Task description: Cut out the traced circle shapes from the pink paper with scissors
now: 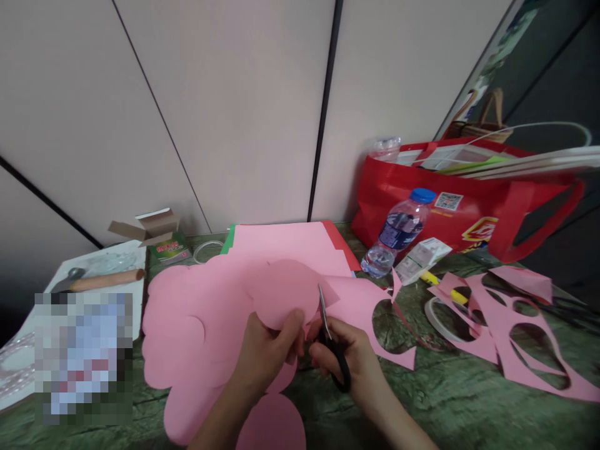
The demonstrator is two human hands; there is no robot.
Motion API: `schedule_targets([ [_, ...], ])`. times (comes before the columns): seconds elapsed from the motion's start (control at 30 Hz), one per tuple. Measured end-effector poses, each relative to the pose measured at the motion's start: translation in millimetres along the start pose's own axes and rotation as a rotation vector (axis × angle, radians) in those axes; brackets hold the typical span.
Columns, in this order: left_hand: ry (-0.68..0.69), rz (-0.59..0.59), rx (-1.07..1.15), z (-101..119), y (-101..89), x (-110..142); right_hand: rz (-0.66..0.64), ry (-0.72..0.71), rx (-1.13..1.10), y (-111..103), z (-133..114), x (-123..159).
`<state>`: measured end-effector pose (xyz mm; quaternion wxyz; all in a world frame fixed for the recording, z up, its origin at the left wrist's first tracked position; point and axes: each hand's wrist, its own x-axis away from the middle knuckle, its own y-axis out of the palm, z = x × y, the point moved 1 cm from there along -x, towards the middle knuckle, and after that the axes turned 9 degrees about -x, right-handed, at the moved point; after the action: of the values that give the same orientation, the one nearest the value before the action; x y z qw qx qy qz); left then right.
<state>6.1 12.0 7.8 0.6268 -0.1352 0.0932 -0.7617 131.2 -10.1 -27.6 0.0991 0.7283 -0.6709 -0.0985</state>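
Observation:
My left hand (269, 350) pinches a rounded piece of pink paper (281, 294) and holds it up above the table. My right hand (349, 359) grips black-handled scissors (330, 340), whose blades point up into the paper's right edge. Under my hands lie large pink cut shapes (187, 325) and a pink round piece (272, 425) close to me. A stack of pink, red and green sheets (290, 240) lies behind them.
Pink offcuts with holes (515, 331) lie at the right beside a tape roll (438, 319) and a yellow pen (443, 284). A water bottle (398, 234) leans against a red bag (469, 206). A small open box (159, 237) and a wooden roller (107, 279) sit at the left.

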Motion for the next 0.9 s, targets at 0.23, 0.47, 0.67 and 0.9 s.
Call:
schedule_targets([
  [0.23, -0.005, -0.004, -0.012, -2.1, 0.0, -0.7, -0.003, 0.007, 0.011, 0.6, 1.0, 0.5],
  [0.47, -0.017, 0.026, -0.043, -1.9, -0.5, 0.2, -0.042, 0.013, 0.015, -1.1, 4.7, 0.7],
  [0.67, -0.043, 0.069, -0.028, -1.6, -0.7, -0.7, -0.052, 0.035, 0.004, -0.5, 4.5, 0.4],
  [0.9, -0.075, 0.008, -0.07, -4.0, 0.6, -0.2, 0.031, -0.071, -0.005, -1.0, 1.6, -1.5],
])
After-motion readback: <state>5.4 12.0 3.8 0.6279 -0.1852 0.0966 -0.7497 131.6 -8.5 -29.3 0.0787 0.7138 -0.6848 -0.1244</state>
